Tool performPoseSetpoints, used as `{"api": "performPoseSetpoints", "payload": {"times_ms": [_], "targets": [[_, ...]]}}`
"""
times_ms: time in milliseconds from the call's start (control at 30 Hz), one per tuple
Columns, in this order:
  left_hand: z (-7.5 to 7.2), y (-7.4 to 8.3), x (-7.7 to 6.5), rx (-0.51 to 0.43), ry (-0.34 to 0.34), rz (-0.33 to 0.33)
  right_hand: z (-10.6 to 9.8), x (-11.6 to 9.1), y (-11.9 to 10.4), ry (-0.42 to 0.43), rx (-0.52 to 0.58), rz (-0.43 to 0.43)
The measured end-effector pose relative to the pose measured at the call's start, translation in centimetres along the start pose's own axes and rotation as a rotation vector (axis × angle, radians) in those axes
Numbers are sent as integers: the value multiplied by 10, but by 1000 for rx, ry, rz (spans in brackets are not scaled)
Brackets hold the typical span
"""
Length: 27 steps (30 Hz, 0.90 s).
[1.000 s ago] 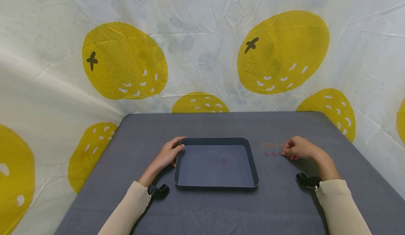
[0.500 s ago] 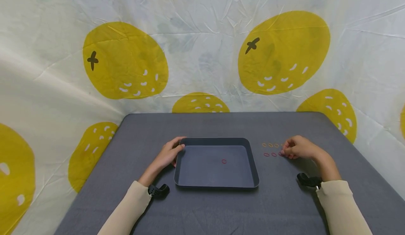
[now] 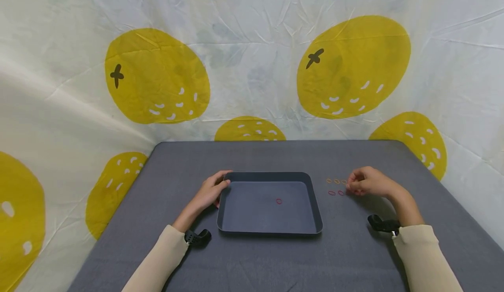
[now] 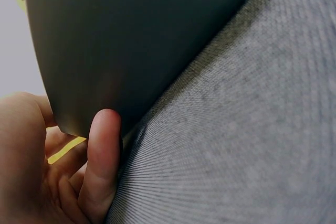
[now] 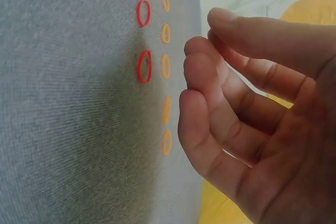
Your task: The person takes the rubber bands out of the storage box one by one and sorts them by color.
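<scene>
My left hand [image 3: 208,191] grips the left wall of a shallow dark grey tray [image 3: 270,229], thumb over the rim; its fingers [image 4: 104,145] press the outside in the left wrist view. Inside the tray lies one small red rubber band [image 3: 278,201]. To the tray's right, my right hand [image 3: 369,182] hovers just above the cloth, thumb and fingers curled together. Whether a band sits between its fingertips is hidden. Beside it run a row of yellow-orange rubber bands [image 5: 166,66] and a nearer row of red rubber bands [image 5: 144,66].
Grey cloth covers the table [image 3: 260,261]. Behind and beside it hangs a pale curtain [image 3: 252,78] with large yellow fruit prints. Each wrist wears a black strapped device, such as the right wrist device [image 3: 383,224].
My right hand has risen slightly and shifted a little left. The red band that showed at its fingertips is no longer visible in the head view. The left hand and tray stay put.
</scene>
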<state>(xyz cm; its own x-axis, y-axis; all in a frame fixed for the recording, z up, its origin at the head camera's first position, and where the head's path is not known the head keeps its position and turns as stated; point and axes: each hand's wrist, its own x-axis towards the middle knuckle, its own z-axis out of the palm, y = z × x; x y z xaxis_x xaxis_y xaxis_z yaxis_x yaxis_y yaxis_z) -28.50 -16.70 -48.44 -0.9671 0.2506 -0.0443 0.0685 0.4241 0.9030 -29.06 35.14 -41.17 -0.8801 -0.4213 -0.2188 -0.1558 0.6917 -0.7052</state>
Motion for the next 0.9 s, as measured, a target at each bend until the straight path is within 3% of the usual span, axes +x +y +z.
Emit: {"api": "performPoseSetpoints", "payload": {"times_ms": [900], "targets": [[3, 0, 0, 1, 20, 3, 5, 2, 2, 17, 5, 2]]}}
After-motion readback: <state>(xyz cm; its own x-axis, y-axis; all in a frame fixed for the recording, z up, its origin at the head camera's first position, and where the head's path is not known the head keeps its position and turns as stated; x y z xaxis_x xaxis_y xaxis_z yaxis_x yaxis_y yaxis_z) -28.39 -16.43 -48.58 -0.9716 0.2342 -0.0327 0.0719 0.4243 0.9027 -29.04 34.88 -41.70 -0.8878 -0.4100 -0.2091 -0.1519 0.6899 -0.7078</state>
